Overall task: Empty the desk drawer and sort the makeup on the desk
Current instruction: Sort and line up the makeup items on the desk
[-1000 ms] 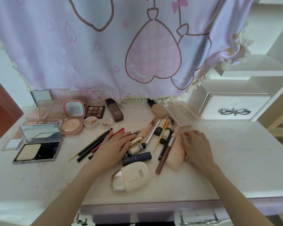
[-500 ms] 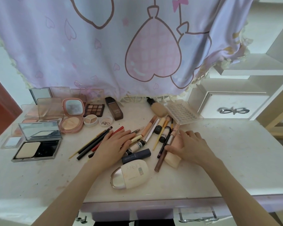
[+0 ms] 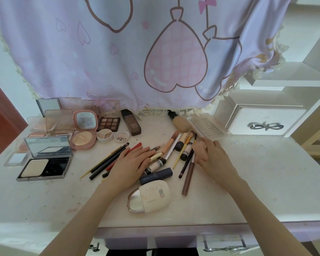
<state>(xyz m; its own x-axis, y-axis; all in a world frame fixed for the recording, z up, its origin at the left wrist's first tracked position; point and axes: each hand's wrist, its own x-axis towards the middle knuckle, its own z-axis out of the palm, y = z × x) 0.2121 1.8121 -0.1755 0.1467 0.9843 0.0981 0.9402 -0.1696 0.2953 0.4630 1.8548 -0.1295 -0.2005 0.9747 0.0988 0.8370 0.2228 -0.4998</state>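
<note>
Right hand (image 3: pixel 210 157) now forward, beige pouch no longer visible.

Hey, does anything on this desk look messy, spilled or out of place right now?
Nothing looks spilled or broken. The oddity is the loose pile mid-desk: pencils, tubes and a brown liner lie criss-crossed at different angles, unlike the compacts set together at the left. The desk itself shows smudges and specks.

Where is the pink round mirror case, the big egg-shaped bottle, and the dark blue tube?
pink round mirror case (image 3: pixel 86 120), head view, on its mirror.
egg-shaped bottle (image 3: pixel 151 196), head view, on its cream body.
dark blue tube (image 3: pixel 156 175), head view, mid-barrel.
</note>
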